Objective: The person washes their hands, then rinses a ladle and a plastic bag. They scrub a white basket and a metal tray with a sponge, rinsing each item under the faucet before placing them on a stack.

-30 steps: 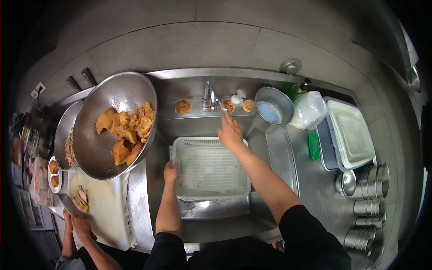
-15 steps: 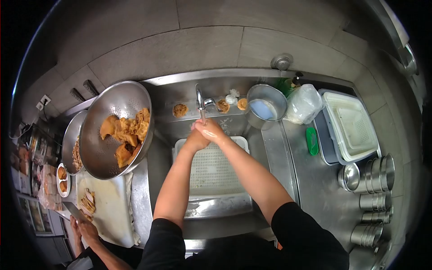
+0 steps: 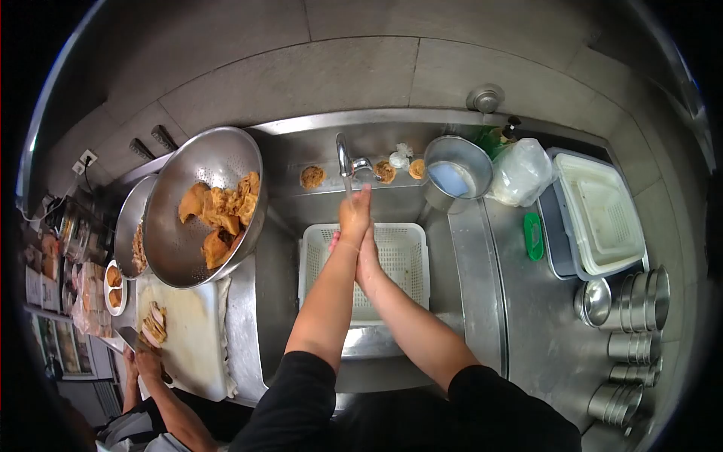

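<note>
Under the faucet, above the sink, my two hands are pressed against each other. My left hand points toward the spout, fingers stretched out and back upward, with water falling on it. My right hand lies along the right side and underside of the left, its fingertips curling out at the left edge of the wrist; part of it is hidden. Neither hand holds a tool. Below them a white perforated basket rests in the steel sink.
At left a large colander holds brown cooked pieces, near a cutting board where a co-worker's hands hold a knife. At right are a metal pot, plastic bag, green object, stacked trays and steel containers.
My hands have shifted from a clasp with the right on top to the left on top, fingers pointing at the spout. The view has moved slightly, and the basket shows more fully.
</note>
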